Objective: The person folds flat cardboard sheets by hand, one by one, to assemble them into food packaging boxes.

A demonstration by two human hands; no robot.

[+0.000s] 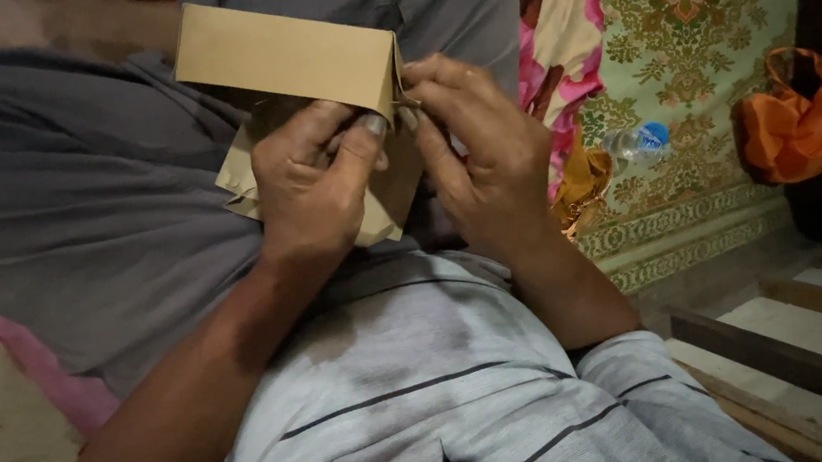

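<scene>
Fingers (376, 129) of both hands pinch a folded brown paper piece (284, 57) at its corner.
Left hand (311, 185) braces it over the lap; right hand (479, 149) presses the crease, keeping the fold flat.

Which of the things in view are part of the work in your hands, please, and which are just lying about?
In hand:
- folded brown paper piece, pinched at its edge by the left hand and right hand

Lying about:
- plastic water bottle on the patterned mat
- orange bag
- yellowish crumpled wrapper
- wooden slats
</scene>
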